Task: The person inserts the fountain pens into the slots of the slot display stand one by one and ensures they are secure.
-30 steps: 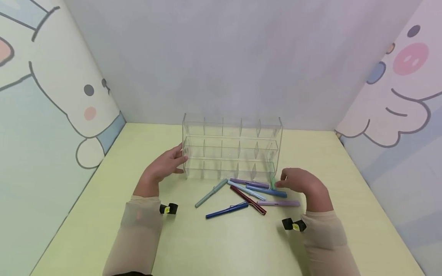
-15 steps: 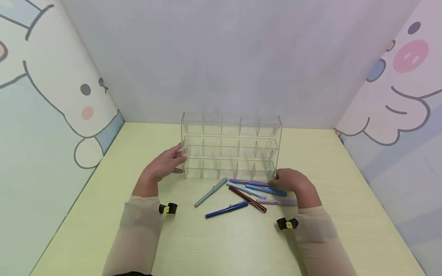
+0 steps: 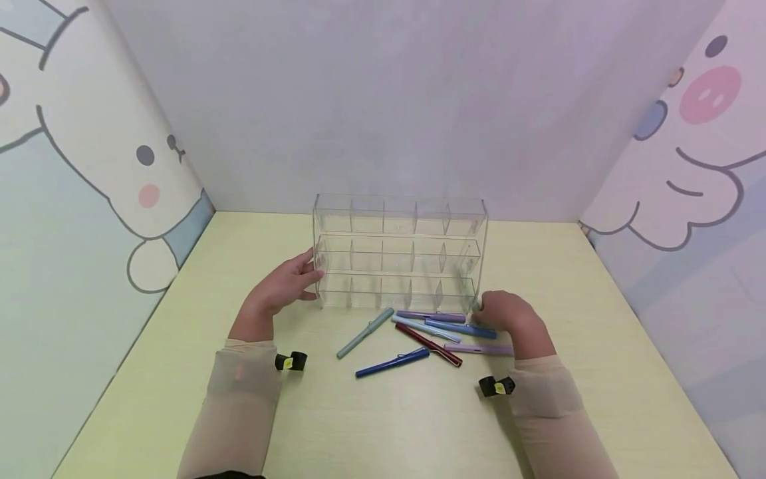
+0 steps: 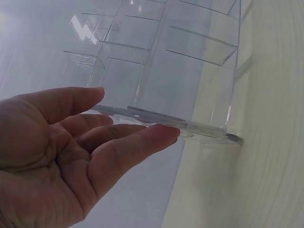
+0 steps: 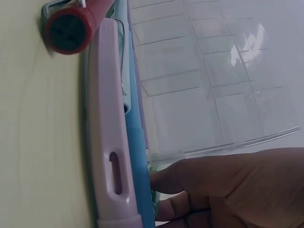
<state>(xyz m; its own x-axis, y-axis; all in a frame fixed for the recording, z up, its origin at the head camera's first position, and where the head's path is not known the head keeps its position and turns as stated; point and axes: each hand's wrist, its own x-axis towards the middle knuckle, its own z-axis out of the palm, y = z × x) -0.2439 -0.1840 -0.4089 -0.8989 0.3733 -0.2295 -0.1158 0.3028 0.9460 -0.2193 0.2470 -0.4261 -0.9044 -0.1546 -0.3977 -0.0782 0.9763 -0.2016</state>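
A clear acrylic rack [image 3: 397,256] with three tiers of compartments stands on the table. At its left side is my left hand [image 3: 281,286]; in the left wrist view, fairly straight fingers [image 4: 137,145] touch the side panel, thumb near its edge. My right hand [image 3: 511,314], low at the rack's front right corner, pinches a green pen [image 5: 154,195], mostly hidden by the fingers. In front of the rack lie pens: purple [image 3: 429,316], blue [image 3: 461,328], pale blue [image 3: 426,328], dark red [image 3: 427,344], lilac [image 3: 479,349], dark blue [image 3: 391,363] and grey-green [image 3: 365,333].
The pale yellow table [image 3: 383,426] runs back to a plain grey wall [image 3: 383,100]. Cartoon-printed panels [image 3: 90,133] rise on both sides. A small black wrist device [image 3: 497,386] sits by each sleeve.
My right hand has moved slightly left against the rack's corner, and the green pen it pinches is now mostly covered. The left hand keeps its place; the view has shifted slightly.
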